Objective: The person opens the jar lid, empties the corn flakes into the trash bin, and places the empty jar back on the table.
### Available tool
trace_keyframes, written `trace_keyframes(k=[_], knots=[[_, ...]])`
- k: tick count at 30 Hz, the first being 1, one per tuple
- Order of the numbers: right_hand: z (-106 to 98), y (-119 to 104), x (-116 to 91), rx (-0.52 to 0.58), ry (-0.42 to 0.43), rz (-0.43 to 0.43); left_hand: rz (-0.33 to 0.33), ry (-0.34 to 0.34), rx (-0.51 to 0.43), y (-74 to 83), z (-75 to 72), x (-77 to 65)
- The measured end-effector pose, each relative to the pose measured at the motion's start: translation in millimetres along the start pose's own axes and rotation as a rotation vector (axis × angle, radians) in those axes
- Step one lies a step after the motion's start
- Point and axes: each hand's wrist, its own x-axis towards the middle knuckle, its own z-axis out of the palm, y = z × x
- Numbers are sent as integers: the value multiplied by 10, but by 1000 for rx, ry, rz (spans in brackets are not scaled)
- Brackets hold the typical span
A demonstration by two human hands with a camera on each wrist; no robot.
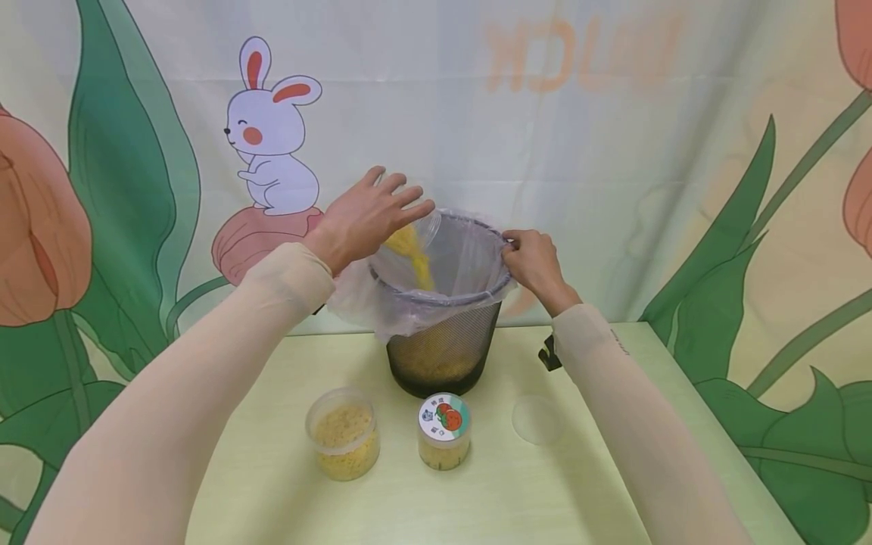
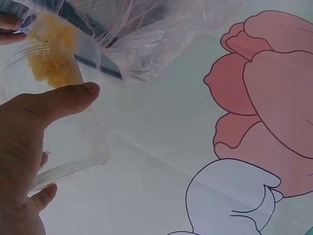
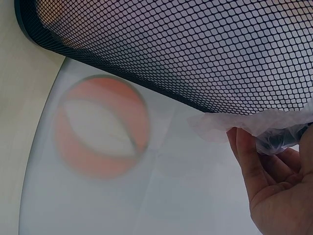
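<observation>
My left hand (image 1: 371, 216) holds a clear plastic jar (image 2: 73, 132) tipped over a black mesh bin (image 1: 443, 344). Yellow bits (image 1: 417, 261) fall from the jar's mouth into the bin. Its thumb and fingers wrap round the jar in the left wrist view. A thin translucent bag (image 1: 409, 322) lines the bin and hangs over its rim. At the bin's right side, my right hand (image 1: 534, 261) pinches the rim with the bag folded over it. The right wrist view shows those fingers (image 3: 249, 161) against the bag's edge. Pale yellow matter shows through the mesh at the bottom.
On the table (image 1: 477, 507), an uncovered tub (image 1: 344, 439) of yellowish crumbs stands front left of the bin. Beside it is a small tub (image 1: 444, 431) with a fruit-printed lid. A clear round lid (image 1: 538, 420) lies to the right. Behind hangs a printed curtain (image 1: 422, 91).
</observation>
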Motion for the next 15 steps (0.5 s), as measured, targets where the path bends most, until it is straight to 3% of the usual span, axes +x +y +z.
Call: trace_keyframes(k=[15], knots=[[-2, -4, -3, -4, 2, -6, 21, -9, 38, 6, -44, 16]])
